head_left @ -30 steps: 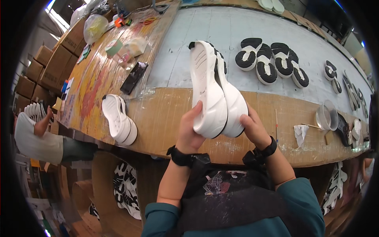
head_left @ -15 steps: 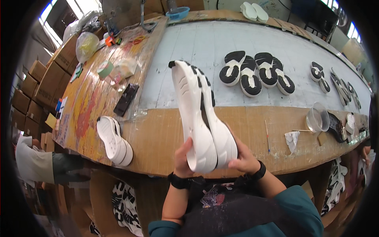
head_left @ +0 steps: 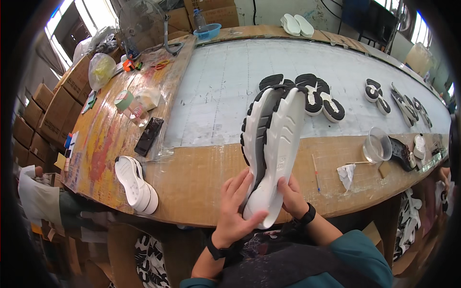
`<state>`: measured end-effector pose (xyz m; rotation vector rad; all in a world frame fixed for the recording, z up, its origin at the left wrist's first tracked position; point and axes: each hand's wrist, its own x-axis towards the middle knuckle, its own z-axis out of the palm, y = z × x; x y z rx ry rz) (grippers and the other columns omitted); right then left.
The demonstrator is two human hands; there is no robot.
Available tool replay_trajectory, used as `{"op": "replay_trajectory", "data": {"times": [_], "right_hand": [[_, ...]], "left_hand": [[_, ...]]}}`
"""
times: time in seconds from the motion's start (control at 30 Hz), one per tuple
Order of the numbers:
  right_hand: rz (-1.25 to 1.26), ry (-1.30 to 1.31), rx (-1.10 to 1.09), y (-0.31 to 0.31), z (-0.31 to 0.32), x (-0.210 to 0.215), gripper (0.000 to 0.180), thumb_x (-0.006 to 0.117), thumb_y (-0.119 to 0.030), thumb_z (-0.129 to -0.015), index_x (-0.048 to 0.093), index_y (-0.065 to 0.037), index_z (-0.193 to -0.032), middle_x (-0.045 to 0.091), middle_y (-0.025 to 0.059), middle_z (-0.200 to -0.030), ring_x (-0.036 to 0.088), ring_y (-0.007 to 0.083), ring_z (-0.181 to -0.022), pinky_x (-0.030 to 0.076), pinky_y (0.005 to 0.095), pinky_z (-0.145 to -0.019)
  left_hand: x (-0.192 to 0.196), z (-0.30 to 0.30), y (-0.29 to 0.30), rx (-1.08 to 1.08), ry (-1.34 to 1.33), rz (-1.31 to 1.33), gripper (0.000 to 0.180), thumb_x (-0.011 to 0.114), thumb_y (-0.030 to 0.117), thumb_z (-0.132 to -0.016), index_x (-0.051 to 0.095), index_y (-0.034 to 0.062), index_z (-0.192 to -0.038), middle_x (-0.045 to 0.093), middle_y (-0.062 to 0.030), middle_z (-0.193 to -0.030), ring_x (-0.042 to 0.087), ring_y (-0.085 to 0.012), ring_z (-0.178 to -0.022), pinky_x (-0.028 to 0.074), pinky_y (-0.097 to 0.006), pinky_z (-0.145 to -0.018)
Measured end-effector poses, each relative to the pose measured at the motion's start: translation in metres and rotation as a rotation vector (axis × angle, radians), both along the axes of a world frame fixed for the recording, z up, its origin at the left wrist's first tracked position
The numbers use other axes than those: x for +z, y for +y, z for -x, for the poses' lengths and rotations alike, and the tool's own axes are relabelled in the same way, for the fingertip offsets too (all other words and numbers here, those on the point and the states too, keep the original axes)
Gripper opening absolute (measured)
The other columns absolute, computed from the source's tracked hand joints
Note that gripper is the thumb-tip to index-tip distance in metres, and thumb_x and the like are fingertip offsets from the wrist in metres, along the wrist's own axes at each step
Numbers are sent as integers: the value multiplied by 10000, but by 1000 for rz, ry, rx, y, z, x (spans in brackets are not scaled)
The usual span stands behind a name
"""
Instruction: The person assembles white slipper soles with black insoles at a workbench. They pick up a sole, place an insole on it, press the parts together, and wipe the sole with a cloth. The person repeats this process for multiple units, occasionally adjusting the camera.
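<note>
I hold a pair of white shoe soles (head_left: 273,144) stacked together, with black tread edges showing along one side. They stand on end over the near edge of the wooden workbench (head_left: 192,177). My left hand (head_left: 233,211) wraps the lower left of the soles, thumb across the heel. My right hand (head_left: 293,199) grips the lower right side. Both wrists wear dark bands.
Another pair of white soles (head_left: 137,185) lies at the bench's near left. Black-and-white soles (head_left: 317,96) sit in rows on the grey mat (head_left: 221,91). A black phone (head_left: 149,136), tape roll (head_left: 124,100), clear cup (head_left: 377,146), crumpled tissue (head_left: 346,174) and fan (head_left: 137,21) are around.
The soles have turned in my hands from their broad white face to a narrower view with the black tread edge showing. My view has shifted and tilted.
</note>
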<state>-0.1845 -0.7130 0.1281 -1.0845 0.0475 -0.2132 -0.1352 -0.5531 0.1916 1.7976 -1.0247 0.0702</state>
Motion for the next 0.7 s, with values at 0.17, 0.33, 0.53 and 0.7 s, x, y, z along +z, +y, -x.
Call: {"op": "replay_trajectory", "data": {"times": [0.17, 0.33, 0.53, 0.7], "right_hand": [[-246, 113, 188, -11, 2, -4, 424, 304, -310, -938, 334, -12, -1238, 505, 101, -1110, 525, 187, -987, 430, 319, -853], [-464, 133, 313, -12, 0, 3, 416, 321, -271, -941, 293, -30, -1278, 443, 86, -1195, 483, 157, -1048, 415, 299, -884], [-586, 67, 339, -12, 2, 15, 397, 346, -218, -932, 321, -8, -1268, 458, 104, -1201, 501, 177, -1048, 421, 313, -892], [-374, 275, 242, -13, -1, 36, 381, 345, -211, -931, 362, 19, -1235, 485, 111, -1175, 529, 177, -1017, 456, 305, -847]], "left_hand": [[-8, -8, 7, -309, 580, 279, 576, 579, 112, -786, 330, -10, -1291, 310, -145, -1353, 332, -227, -1207, 249, -337, -1000], [-12, -1, -2, -495, 798, 519, 694, 565, 124, -773, 193, -4, -1345, 169, -129, -1415, 211, -227, -1291, 186, -345, -1039], [-10, -2, -6, -387, 870, 551, 648, 511, 144, -773, 227, -33, -1327, 268, -156, -1373, 291, -230, -1254, 213, -334, -1030], [1, -5, -14, -256, 1134, 606, 558, 417, 250, -866, 250, -48, -1307, 352, -179, -1305, 392, -231, -1179, 310, -331, -981]]}}
